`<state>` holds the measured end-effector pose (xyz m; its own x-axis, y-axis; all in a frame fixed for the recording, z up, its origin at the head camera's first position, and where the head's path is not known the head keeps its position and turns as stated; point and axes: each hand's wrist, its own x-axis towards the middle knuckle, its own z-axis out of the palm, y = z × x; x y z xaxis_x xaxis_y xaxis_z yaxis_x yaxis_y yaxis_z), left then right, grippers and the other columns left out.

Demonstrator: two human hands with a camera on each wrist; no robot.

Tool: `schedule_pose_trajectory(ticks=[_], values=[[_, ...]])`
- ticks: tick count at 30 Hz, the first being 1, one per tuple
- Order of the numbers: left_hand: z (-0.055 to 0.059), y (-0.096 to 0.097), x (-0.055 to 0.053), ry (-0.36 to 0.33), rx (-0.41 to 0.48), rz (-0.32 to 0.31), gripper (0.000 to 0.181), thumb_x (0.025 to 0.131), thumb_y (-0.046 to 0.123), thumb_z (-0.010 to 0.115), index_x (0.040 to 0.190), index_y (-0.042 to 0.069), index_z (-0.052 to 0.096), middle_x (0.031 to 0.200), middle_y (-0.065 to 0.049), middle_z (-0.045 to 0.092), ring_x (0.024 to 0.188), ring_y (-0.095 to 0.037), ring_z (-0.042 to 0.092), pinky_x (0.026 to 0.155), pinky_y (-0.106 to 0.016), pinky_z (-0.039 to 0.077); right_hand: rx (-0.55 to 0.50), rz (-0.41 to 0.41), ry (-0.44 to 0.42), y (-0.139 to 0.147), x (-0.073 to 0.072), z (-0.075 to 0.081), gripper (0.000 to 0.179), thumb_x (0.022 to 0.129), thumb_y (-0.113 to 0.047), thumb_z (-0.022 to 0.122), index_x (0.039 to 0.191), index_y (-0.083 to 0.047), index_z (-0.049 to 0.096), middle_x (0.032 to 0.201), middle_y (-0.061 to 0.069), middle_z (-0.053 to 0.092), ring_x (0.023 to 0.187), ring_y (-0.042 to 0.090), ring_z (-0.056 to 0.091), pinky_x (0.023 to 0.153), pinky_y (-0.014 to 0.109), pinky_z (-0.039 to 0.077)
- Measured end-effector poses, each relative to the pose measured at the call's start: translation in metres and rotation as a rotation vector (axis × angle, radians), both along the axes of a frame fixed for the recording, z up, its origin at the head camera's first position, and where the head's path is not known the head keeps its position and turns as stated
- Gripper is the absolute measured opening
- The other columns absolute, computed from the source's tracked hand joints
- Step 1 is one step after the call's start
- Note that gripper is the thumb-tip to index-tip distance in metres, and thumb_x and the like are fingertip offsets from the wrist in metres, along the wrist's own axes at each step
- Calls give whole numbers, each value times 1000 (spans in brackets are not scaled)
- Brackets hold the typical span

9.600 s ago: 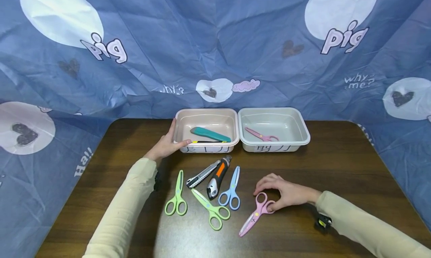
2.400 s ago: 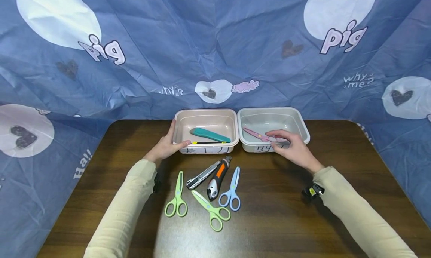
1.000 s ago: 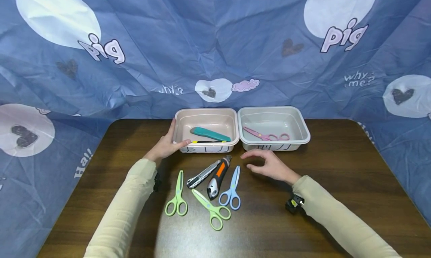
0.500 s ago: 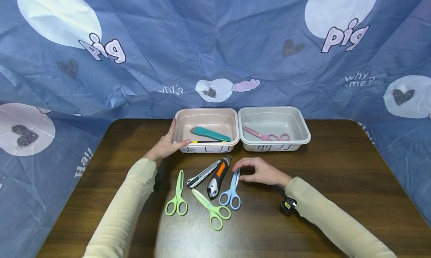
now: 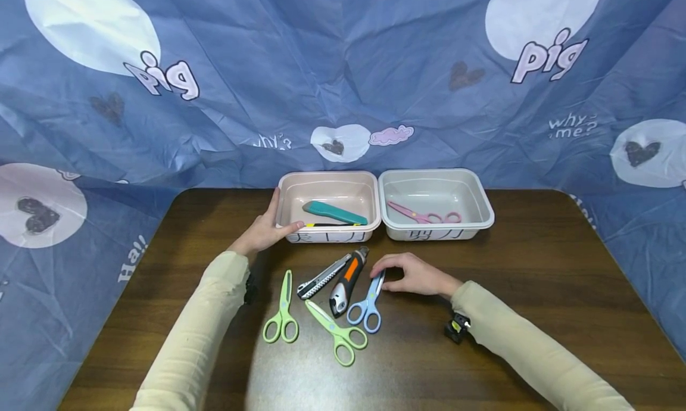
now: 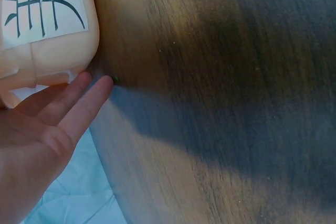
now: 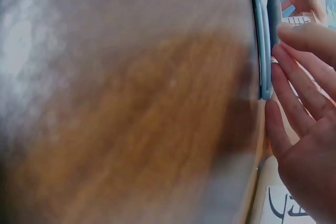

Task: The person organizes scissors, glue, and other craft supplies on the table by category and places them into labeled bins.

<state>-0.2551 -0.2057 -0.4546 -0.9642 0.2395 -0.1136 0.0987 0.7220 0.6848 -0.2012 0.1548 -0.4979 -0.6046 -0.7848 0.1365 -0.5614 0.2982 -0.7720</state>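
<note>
My left hand (image 5: 262, 229) rests on the left end of the pinkish plastic box (image 5: 329, 177), thumb along its front rim and fingers straight against its side. In the left wrist view those fingers touch the box's lower corner. A teal utility knife (image 5: 336, 213) and a yellow-and-black cutter (image 5: 332, 225) lie inside. My right hand (image 5: 412, 273) pinches the blue scissors (image 5: 370, 304) near the blade tips, handles toward me. In the right wrist view the blue scissors (image 7: 262, 35) stand edge-on beside the fingers. Pink scissors (image 5: 420, 213) lie in the grey box (image 5: 436, 177).
Left of the blue scissors lie an orange-and-black utility knife (image 5: 348, 282), a silver snap-off cutter (image 5: 323, 277) and two green scissors, one closed (image 5: 283, 310), one slightly spread (image 5: 339, 333). Both boxes carry labels in front. A blue printed cloth (image 5: 241, 89) hangs behind the wooden table (image 5: 536, 250).
My right hand has let go of the pink scissors in the grey box, come back toward the front and left, and taken the blue scissors, which have shifted slightly. My left hand stays put.
</note>
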Motion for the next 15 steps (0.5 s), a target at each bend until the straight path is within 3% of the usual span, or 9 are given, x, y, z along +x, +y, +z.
schedule_pose_trajectory(ticks=[9, 15], values=[[-2, -1, -1, -5, 5, 0, 107, 89, 44, 65, 153, 9, -13, 147, -38, 22, 129, -50, 35, 106, -55, 28, 75, -90, 24, 5, 2, -2, 27, 80, -9, 77, 106, -15, 72, 106, -8, 66, 103, 14, 54, 91, 34, 41], [0, -1, 0, 3, 3, 3, 106, 89, 43, 65, 153, 8, -12, 147, -38, 22, 129, -51, 35, 106, -55, 28, 105, -87, 73, 5, 3, -2, 27, 78, -8, 79, 104, -15, 73, 105, -7, 66, 101, 16, 52, 88, 35, 40]])
